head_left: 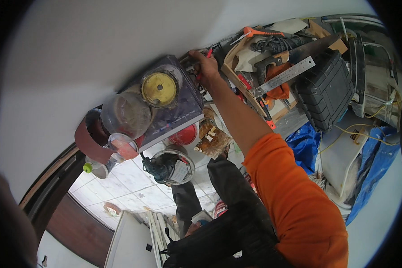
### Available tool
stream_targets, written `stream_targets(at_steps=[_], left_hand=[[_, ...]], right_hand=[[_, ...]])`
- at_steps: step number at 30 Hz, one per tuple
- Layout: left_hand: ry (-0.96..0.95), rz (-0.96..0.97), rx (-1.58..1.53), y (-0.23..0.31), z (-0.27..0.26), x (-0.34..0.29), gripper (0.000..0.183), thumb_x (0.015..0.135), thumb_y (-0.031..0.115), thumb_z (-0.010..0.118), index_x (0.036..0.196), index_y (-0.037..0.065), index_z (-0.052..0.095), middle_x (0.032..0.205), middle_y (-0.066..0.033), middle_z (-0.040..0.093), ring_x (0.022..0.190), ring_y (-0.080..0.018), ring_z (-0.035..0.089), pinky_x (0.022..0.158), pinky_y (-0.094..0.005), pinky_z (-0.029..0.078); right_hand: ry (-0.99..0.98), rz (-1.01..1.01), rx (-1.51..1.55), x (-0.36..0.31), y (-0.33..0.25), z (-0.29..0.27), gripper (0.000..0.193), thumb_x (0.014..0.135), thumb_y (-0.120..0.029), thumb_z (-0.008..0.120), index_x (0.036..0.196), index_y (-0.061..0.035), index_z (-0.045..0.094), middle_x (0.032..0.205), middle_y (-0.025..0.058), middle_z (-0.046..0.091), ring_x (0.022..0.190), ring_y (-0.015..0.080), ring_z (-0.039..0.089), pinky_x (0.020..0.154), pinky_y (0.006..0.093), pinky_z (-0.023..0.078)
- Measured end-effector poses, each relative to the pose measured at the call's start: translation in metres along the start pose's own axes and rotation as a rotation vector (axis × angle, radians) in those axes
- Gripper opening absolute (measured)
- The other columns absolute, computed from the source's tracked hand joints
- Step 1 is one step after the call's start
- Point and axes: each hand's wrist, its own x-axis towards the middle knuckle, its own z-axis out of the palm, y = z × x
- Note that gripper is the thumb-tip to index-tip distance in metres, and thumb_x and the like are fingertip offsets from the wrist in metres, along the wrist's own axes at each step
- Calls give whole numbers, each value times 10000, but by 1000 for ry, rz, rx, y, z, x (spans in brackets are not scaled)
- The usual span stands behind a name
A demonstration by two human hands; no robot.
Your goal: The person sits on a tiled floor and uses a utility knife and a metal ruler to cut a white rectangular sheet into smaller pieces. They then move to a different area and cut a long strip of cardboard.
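My right hand point(205, 68), below an orange sleeve, reaches far out to the wall side. Its fingers are curled in among small tools between a dark flat case point(176, 117) and a wooden tool tray point(231, 62). Red bits show on either side of the fingers, but what they grip is mostly hidden. Low in the view, partly behind a black bag or strap, my left hand point(193, 229) is closed on a small white and teal object point(203, 217). On the case lie a round yellow disc point(159, 88) and a clear plastic tub point(126, 115).
The tray holds a steel ruler point(286, 77), a handsaw point(315, 48) and cables. Right of it stands a black hard case point(324, 89), near blue tarp point(304, 145). A bucket point(182, 167) with a power tool, a red container point(183, 135) and brown sandpaper point(87, 138) are below and left.
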Motion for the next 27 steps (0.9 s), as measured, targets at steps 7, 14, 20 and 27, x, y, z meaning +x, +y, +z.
stream_targets(at_steps=[7, 14, 20, 27], left_hand=[[-12, 5, 6, 2, 0, -6, 616, 866, 395, 788, 1341, 87, 545, 1088, -68, 676, 982, -227, 678, 911, -401, 555], [-48, 29, -9, 7, -2, -18, 616, 866, 388, 790, 1346, 90, 543, 1093, -68, 675, 984, -227, 678, 913, -402, 554], [-128, 15, -159, 2, -36, -21, 613, 874, 373, 783, 1359, 91, 535, 1113, -71, 672, 998, -229, 675, 922, -404, 554], [-319, 478, 13, 35, 9, -86, 694, 900, 386, 753, 1441, 68, 457, 1255, -135, 628, 1140, -304, 638, 1003, -464, 521]], right_hand=[[177, -89, 168, -25, -53, 8, 308, 806, -203, 822, 1006, -146, 595, 752, -8, 546, 521, 109, 473, 413, 280, 394], [369, -377, 148, -93, -149, 21, 289, 841, -224, 802, 1011, -106, 600, 803, 17, 604, 531, 115, 499, 421, 281, 405], [371, -550, 229, -75, -245, -42, 179, 894, -174, 686, 928, -29, 587, 820, 91, 623, 525, 161, 506, 422, 317, 428], [469, -741, 26, -129, -412, -111, 291, 947, -278, 583, 1072, -17, 557, 940, 161, 674, 661, 241, 587, 614, 462, 523]])
